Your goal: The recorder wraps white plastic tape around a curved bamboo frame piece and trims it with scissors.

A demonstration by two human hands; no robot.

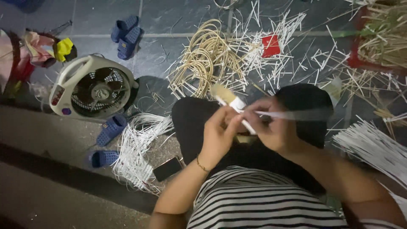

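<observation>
My left hand (218, 135) and my right hand (271, 127) meet over my lap, which is covered by dark trousers (190, 123). Both grip a short pale stick-like bundle (231, 101) that points up and to the left. A thin white strip (288, 114) runs from my right fingers out to the right, blurred by motion. A thin bracelet (202, 165) circles my left wrist. My striped shirt (258, 199) fills the bottom of the view.
Coils of pale cane (207, 59) and scattered white strips (275, 38) cover the dark floor ahead. White strip bundles lie at left (140, 152) and right (373, 148). A box fan (91, 89), blue sandals (125, 34) (108, 142), a phone (167, 168) and a red square (271, 45) sit nearby.
</observation>
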